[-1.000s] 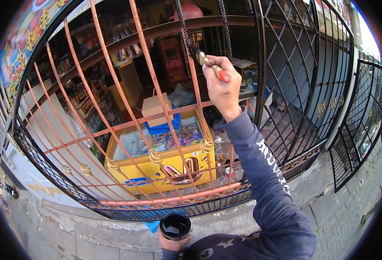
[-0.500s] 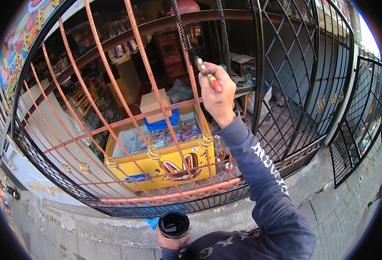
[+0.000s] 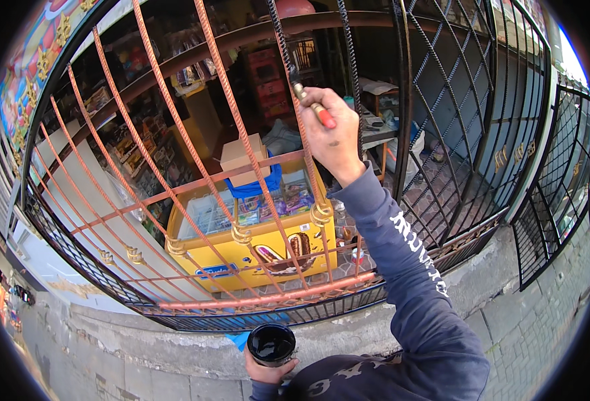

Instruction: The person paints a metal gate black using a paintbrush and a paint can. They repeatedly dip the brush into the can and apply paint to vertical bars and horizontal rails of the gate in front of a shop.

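Observation:
My right hand (image 3: 333,130) is raised at the upper middle, closed round a paintbrush (image 3: 317,110) with a red-tipped handle. The brush's dark bristles lie against a twisted metal bar (image 3: 287,52) of the window grille. Above the bristles this bar is black; lower down it is reddish-brown. Low in front of my body, my left hand (image 3: 268,367) is wrapped round a round black container (image 3: 271,343) of glossy black paint, held upright with its top uncovered. To the left, the grille's other bars (image 3: 224,87) are reddish-brown; those to the right are black.
Behind the bars stands a yellow ice-cream freezer (image 3: 268,259) with a cardboard box (image 3: 243,155) and blue cloth (image 3: 263,183) on top. A black lattice panel (image 3: 450,100) is at right. Below the grille runs a concrete ledge (image 3: 348,329), beside grey pavement (image 3: 542,314).
My right hand and the brush have moved slightly left and down, and the bristles now meet the bar. My left hand still holds the paint container.

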The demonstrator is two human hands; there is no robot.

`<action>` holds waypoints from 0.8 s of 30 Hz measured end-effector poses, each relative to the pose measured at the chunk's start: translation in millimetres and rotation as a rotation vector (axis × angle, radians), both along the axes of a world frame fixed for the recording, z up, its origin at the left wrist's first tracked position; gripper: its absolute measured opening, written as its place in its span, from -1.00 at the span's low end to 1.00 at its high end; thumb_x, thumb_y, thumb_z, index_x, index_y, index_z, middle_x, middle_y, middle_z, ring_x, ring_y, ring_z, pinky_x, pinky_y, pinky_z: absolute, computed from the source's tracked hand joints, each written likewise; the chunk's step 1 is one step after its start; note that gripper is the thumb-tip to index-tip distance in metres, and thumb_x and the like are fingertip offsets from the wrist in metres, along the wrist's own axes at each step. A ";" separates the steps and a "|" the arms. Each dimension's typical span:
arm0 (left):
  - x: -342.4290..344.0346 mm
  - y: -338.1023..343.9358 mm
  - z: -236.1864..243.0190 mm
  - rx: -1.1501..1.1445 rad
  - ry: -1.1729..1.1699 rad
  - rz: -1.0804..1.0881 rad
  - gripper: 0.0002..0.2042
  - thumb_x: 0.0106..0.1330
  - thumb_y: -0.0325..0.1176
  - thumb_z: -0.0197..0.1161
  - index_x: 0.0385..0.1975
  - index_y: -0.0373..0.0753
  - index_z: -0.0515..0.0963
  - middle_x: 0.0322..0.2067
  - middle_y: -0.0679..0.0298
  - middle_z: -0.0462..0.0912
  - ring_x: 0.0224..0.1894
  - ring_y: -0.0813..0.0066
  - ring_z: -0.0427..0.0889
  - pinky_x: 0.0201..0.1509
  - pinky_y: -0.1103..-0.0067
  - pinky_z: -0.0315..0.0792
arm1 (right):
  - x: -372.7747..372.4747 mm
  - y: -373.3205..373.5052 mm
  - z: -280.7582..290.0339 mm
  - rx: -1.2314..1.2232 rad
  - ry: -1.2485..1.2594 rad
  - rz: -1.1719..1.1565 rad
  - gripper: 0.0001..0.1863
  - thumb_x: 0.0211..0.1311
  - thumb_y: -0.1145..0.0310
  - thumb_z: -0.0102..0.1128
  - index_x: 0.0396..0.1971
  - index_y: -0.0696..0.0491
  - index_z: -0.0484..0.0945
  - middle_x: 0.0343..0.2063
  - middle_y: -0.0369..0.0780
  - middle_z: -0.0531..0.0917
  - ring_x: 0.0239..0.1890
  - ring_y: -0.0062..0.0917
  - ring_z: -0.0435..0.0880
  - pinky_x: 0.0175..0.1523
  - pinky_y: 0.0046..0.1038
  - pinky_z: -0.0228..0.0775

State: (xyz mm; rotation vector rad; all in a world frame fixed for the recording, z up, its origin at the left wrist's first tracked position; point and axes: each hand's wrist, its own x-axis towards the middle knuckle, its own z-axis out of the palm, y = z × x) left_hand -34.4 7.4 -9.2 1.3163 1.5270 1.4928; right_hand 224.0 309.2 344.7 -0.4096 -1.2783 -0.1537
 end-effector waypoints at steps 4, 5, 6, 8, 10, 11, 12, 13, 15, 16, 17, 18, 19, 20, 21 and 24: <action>2.1 1.8 5.4 0.033 0.010 -0.001 0.04 -0.45 -0.36 0.83 0.20 -0.33 0.36 0.02 0.12 0.64 0.05 0.31 0.68 0.17 0.36 0.59 | 0.6 -4.0 -7.8 -0.019 0.185 0.054 -0.85 0.15 0.61 0.26 -0.28 0.11 0.62 -0.19 -0.10 0.75 -0.14 -0.20 0.76 0.00 -0.29 0.60; 3.0 1.8 6.2 0.050 0.021 0.010 -0.01 -0.43 -0.41 0.81 0.16 -0.32 0.37 0.00 0.13 0.66 0.02 0.34 0.70 0.13 0.37 0.61 | 1.1 -4.5 -9.7 0.036 0.181 -0.055 -0.85 0.14 0.61 0.26 -0.27 0.11 0.62 -0.17 -0.11 0.76 -0.11 -0.20 0.76 0.02 -0.29 0.61; 3.8 1.6 6.8 0.061 0.002 0.002 -0.01 -0.42 -0.41 0.81 0.16 -0.32 0.38 0.00 0.14 0.66 0.02 0.34 0.70 0.13 0.37 0.61 | 1.0 -6.1 -13.8 0.005 0.088 -0.036 -0.84 0.14 0.62 0.26 -0.28 0.11 0.62 -0.16 -0.09 0.75 -0.11 -0.18 0.76 0.02 -0.29 0.61; 5.6 1.4 7.7 0.077 0.002 0.013 -0.02 -0.42 -0.42 0.81 0.16 -0.32 0.38 0.00 0.14 0.66 0.02 0.34 0.70 0.13 0.37 0.61 | 2.1 -7.3 -20.0 0.067 -0.114 -0.082 -0.84 0.13 0.63 0.27 -0.27 0.12 0.62 -0.15 -0.08 0.75 -0.11 -0.18 0.76 0.02 -0.29 0.61; 6.6 0.4 8.7 0.075 0.002 0.008 -0.03 -0.41 -0.43 0.80 0.16 -0.32 0.39 -0.01 0.14 0.66 0.01 0.34 0.70 0.13 0.37 0.61 | 2.8 -8.7 -26.9 -0.102 0.097 0.071 -0.85 0.13 0.62 0.29 -0.29 0.10 0.61 -0.15 -0.09 0.75 -0.08 -0.20 0.75 0.04 -0.29 0.60; 7.7 0.2 8.9 0.091 0.014 0.017 -0.04 -0.40 -0.44 0.80 0.16 -0.32 0.39 -0.02 0.15 0.67 0.01 0.34 0.70 0.13 0.37 0.61 | 2.2 -7.5 -28.1 -0.048 0.115 0.014 -0.85 0.13 0.61 0.29 -0.29 0.10 0.61 -0.15 -0.09 0.75 -0.08 -0.19 0.75 0.04 -0.29 0.60; 9.1 0.2 9.0 0.074 0.001 0.013 -0.04 -0.40 -0.44 0.79 0.16 -0.32 0.40 -0.02 0.15 0.67 0.01 0.34 0.70 0.13 0.38 0.61 | 1.9 -7.7 -30.1 -0.010 0.124 -0.041 -0.85 0.14 0.61 0.29 -0.29 0.10 0.62 -0.15 -0.09 0.75 -0.08 -0.19 0.75 0.04 -0.29 0.60; 10.0 0.6 9.6 0.070 -0.005 0.015 -0.05 -0.40 -0.45 0.79 0.16 -0.32 0.40 -0.02 0.16 0.68 0.01 0.34 0.70 0.13 0.38 0.61 | 1.6 -7.9 -31.9 -0.002 0.012 -0.053 -0.86 0.14 0.60 0.30 -0.29 0.11 0.62 -0.14 -0.08 0.75 -0.07 -0.18 0.75 0.04 -0.29 0.60; 10.9 1.3 11.1 0.053 -0.008 0.012 -0.04 -0.40 -0.45 0.78 0.17 -0.32 0.40 -0.03 0.16 0.68 0.01 0.34 0.71 0.14 0.38 0.60 | 0.7 -9.1 -34.2 0.021 -0.089 -0.066 -0.87 0.15 0.60 0.31 -0.28 0.12 0.63 -0.14 -0.07 0.74 -0.11 -0.20 0.76 0.01 -0.31 0.61; 11.3 1.5 11.7 0.042 -0.007 0.008 -0.04 -0.40 -0.45 0.78 0.17 -0.32 0.40 -0.02 0.16 0.68 0.01 0.34 0.70 0.14 0.38 0.60 | 0.3 -10.1 -35.1 -0.009 -0.005 -0.032 -0.87 0.16 0.60 0.30 -0.29 0.12 0.62 -0.15 -0.08 0.74 -0.13 -0.21 0.76 0.00 -0.32 0.61; 11.5 2.8 12.3 0.053 0.004 0.015 -0.04 -0.40 -0.45 0.78 0.18 -0.32 0.40 -0.02 0.16 0.68 0.01 0.34 0.70 0.15 0.38 0.60 | -0.4 -10.8 -35.3 -0.022 0.092 0.003 -0.87 0.16 0.61 0.30 -0.29 0.12 0.62 -0.15 -0.08 0.74 -0.15 -0.23 0.77 -0.01 -0.33 0.61; 11.9 3.8 12.8 0.048 -0.005 0.008 -0.03 -0.40 -0.45 0.78 0.18 -0.32 0.40 -0.01 0.15 0.68 0.02 0.34 0.70 0.15 0.38 0.60 | -0.5 -12.2 -36.0 -0.031 0.175 0.040 -0.87 0.16 0.62 0.29 -0.30 0.12 0.62 -0.16 -0.09 0.74 -0.16 -0.25 0.77 -0.02 -0.34 0.61; 12.6 4.4 13.0 0.055 -0.002 0.013 -0.03 -0.40 -0.45 0.78 0.19 -0.32 0.40 -0.01 0.15 0.68 0.02 0.34 0.70 0.16 0.38 0.59 | -0.7 -12.5 -35.3 -0.009 0.158 -0.005 -0.88 0.17 0.63 0.28 -0.29 0.13 0.61 -0.16 -0.10 0.74 -0.19 -0.29 0.77 -0.04 -0.36 0.62; 12.8 5.0 13.3 0.065 0.011 0.020 -0.02 -0.40 -0.45 0.78 0.19 -0.32 0.39 0.00 0.15 0.68 0.03 0.34 0.70 0.16 0.38 0.59 | 0.0 -13.8 -36.3 -0.050 0.048 -0.008 -0.87 0.17 0.62 0.28 -0.29 0.14 0.62 -0.17 -0.09 0.75 -0.18 -0.29 0.77 -0.05 -0.36 0.62; 13.0 6.0 13.5 0.076 -0.012 0.011 -0.02 -0.40 -0.45 0.79 0.20 -0.32 0.39 0.00 0.15 0.68 0.03 0.34 0.70 0.16 0.38 0.59 | -0.2 -13.9 -36.5 -0.046 -0.003 -0.016 -0.87 0.17 0.62 0.28 -0.28 0.14 0.63 -0.18 -0.09 0.75 -0.18 -0.29 0.77 -0.05 -0.37 0.62; 13.9 8.8 13.7 0.114 -0.054 0.001 0.00 -0.41 -0.44 0.79 0.20 -0.33 0.38 0.02 0.15 0.67 0.04 0.33 0.70 0.17 0.37 0.59 | 0.2 -14.9 -40.2 -0.137 0.169 0.114 -0.88 0.18 0.61 0.26 -0.27 0.15 0.61 -0.25 -0.11 0.74 -0.21 -0.28 0.77 -0.07 -0.39 0.60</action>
